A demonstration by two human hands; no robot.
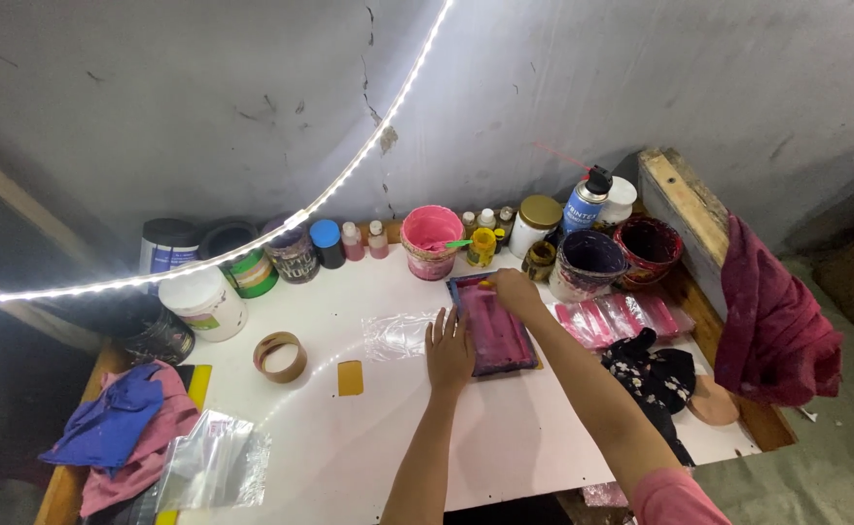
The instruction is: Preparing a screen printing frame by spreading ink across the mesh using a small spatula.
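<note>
A small rectangular frame smeared with magenta ink (493, 335) lies flat on the white table (349, 447), near the middle. My left hand (448, 352) rests flat with fingers spread on the frame's left edge and on a clear plastic sheet (398, 335). At the frame's far end, my right hand (516, 290) is closed around something, with a bit of yellow showing at the fingers; what it holds is hidden.
Paint tubs, small bottles, a pink bucket (431, 239) and a blue spray can (583, 202) line the back wall. A tape roll (280, 357), yellow card (350, 377), plastic bags (215, 465), rags (121, 433), pink packets (614, 317) and dark cloth (656, 374) surround the hands.
</note>
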